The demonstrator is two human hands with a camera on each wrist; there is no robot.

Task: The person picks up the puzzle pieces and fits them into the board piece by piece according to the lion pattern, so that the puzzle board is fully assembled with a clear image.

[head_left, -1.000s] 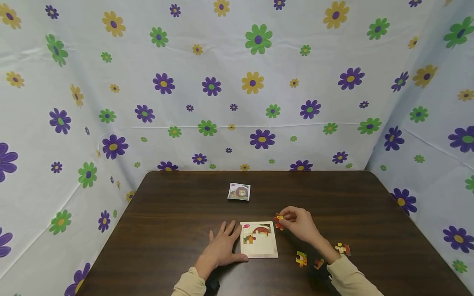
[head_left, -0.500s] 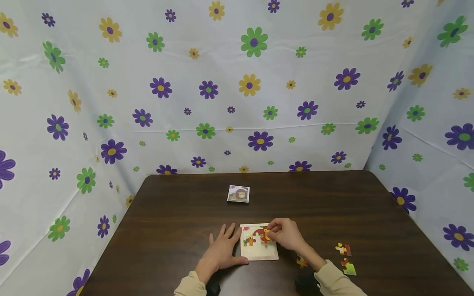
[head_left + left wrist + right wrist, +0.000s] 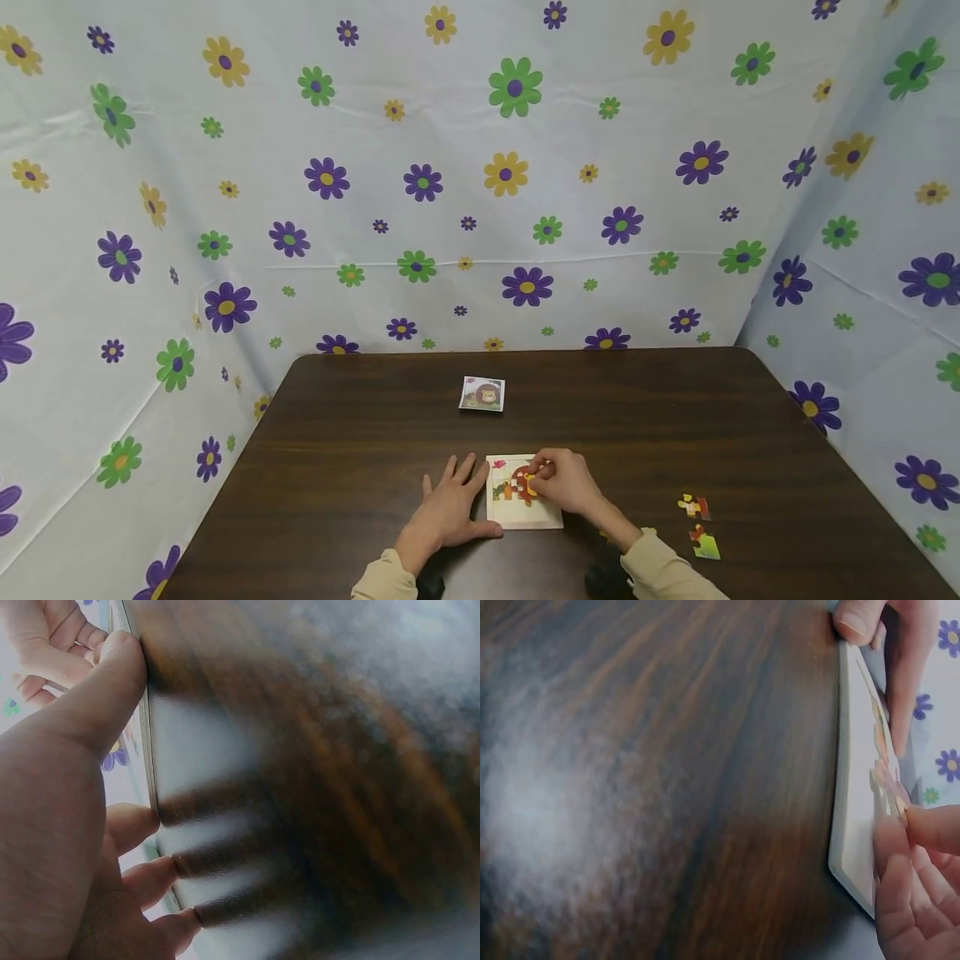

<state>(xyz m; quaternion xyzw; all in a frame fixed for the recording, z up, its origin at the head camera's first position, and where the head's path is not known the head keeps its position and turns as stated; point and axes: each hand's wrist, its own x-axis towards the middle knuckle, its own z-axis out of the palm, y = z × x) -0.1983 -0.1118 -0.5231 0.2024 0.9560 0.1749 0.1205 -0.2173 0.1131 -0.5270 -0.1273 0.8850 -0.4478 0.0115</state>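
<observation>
A square wooden puzzle board (image 3: 513,521) lies on the table, several picture pieces set in its upper part. My left hand (image 3: 450,507) rests beside it with fingers spread; index fingertip and thumb touch its left edge and lower corner. Over the board, my right hand (image 3: 566,483) pinches a red and yellow puzzle piece (image 3: 529,485) between thumb and fingers. In the right wrist view that puzzle piece (image 3: 895,796) is close against the board's face, partly hidden by the fingertips. The left wrist view shows the left thumb (image 3: 112,690) at the board's edge.
Two loose puzzle pieces, one yellow and red (image 3: 693,506) and one green and red (image 3: 704,543), lie right of my right forearm. Another is mostly hidden under that wrist. A lion picture card (image 3: 482,394) sits farther back on the dark wooden table (image 3: 360,417). Flowered cloth (image 3: 450,233) hangs behind.
My right hand has carried the puzzle piece from right of the board leftward onto the pieces at its upper middle. The left hand has stayed at the board's edge.
</observation>
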